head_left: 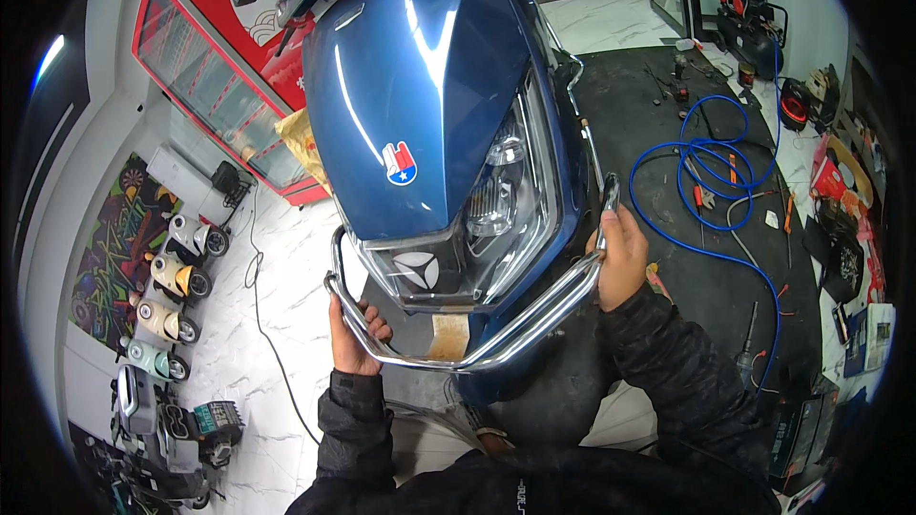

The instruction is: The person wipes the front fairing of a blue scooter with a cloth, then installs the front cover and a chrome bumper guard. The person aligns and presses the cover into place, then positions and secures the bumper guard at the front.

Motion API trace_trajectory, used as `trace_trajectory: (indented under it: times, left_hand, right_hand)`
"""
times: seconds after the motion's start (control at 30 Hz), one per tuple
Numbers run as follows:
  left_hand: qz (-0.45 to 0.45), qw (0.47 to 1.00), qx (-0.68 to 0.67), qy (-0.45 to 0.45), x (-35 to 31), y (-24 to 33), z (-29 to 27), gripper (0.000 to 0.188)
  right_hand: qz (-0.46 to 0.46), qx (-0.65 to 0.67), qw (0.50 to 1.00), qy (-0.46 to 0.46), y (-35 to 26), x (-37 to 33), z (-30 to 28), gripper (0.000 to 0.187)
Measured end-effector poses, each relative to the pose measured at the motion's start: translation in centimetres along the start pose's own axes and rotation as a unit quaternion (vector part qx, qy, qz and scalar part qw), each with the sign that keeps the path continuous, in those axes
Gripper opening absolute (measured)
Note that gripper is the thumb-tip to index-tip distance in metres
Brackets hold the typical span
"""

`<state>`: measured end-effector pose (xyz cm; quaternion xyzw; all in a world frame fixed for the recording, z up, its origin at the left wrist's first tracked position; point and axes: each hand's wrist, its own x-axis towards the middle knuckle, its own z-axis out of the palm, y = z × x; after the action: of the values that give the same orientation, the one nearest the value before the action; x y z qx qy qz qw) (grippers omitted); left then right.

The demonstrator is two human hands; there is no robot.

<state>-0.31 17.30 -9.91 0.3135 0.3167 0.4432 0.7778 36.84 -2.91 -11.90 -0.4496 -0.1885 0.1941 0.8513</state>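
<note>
A chrome tubular bumper guard (487, 355) curves around the front of a blue scooter (420, 105), just below its headlight (496, 195). My left hand (356, 336) is wrapped round the guard's left end. At the right end, my right hand (622, 257) grips the tube near its upper bend. Whether the guard touches the scooter's body I cannot tell. A small red, white and blue sticker (400, 163) is on the scooter's front panel. Under the nose hangs a tan piece of paper or tape (448, 336). The scooter's front wheel is mostly hidden below the guard.
A dark mat (611, 105) lies under the scooter, with a coiled blue hose (689, 157) and scattered tools on its right. An air compressor (749, 24) stands at the far right. A red display fridge (219, 86) and several small scooters (170, 277) line the left.
</note>
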Motion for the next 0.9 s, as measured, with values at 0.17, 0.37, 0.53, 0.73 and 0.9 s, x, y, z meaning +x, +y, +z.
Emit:
trace_trajectory:
  times: [0.17,0.37,0.53,0.73,0.9]
  left_hand:
    - [-0.021,0.999,-0.022,0.012,-1.2,0.4,0.4,0.058]
    - [-0.006,1.0,-0.024,0.017,-4.7,1.2,1.4,0.058]
    - [-0.014,0.999,-0.034,-0.026,-4.2,1.6,1.3,0.055]
    - [-0.024,0.996,-0.078,-0.028,-2.7,2.6,0.7,0.06]
    - [-0.024,0.998,-0.052,-0.029,-2.9,2.9,1.6,0.062]
  right_hand:
    - [0.002,-0.015,1.0,-0.002,-0.2,-1.2,0.2,0.035]
    - [0.05,0.011,0.999,-0.002,-2.1,-1.9,-0.8,0.046]
    - [0.007,0.01,1.0,-0.025,-2.1,-1.6,-0.5,0.045]
    - [0.018,0.091,0.996,-0.008,-1.7,-1.8,0.2,0.027]
    - [0.008,0.076,0.996,-0.038,-2.8,-1.2,0.9,0.028]
